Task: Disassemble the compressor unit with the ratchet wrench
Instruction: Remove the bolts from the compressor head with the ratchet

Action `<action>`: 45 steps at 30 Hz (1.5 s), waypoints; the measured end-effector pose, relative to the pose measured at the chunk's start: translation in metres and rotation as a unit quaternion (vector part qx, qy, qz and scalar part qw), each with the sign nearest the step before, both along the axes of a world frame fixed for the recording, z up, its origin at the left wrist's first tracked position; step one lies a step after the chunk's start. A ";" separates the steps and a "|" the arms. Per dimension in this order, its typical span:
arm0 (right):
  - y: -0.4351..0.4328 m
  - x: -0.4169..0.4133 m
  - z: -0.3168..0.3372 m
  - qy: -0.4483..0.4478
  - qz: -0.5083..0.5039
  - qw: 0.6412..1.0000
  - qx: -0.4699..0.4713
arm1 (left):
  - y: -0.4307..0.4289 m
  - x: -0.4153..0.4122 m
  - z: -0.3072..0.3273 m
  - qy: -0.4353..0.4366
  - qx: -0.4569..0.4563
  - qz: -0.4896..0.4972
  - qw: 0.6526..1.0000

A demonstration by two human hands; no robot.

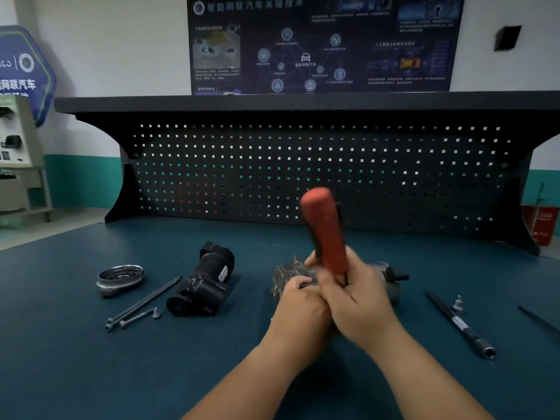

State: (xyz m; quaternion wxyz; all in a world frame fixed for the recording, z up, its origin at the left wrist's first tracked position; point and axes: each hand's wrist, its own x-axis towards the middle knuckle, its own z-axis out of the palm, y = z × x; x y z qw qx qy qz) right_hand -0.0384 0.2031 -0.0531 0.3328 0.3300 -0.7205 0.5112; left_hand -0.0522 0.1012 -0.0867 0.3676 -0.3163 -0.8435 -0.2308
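The compressor (289,272) sits on the table (91,359), just under both hands. The left hand (298,301) curls over its top and holds it. The right hand (360,301) grips the low end of the red wrench (325,228), which stands up above the compressor.

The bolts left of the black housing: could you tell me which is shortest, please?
The short bolt nearest you; both long bolts beside it reach much farther back.

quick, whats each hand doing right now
left hand: grips the compressor unit.
right hand: grips the red-handled wrench.
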 end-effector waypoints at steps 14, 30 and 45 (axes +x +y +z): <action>0.013 -0.022 0.003 -0.236 0.033 0.844 -0.480 | 0.002 -0.001 -0.002 0.031 -0.027 -0.017 0.999; 0.010 -0.018 0.003 -0.212 -0.026 0.887 -0.410 | -0.011 -0.006 -0.003 0.082 -0.028 0.015 0.996; 0.013 -0.021 0.004 -0.232 -0.011 0.867 -0.440 | -0.013 0.001 0.003 0.051 -0.010 0.148 0.988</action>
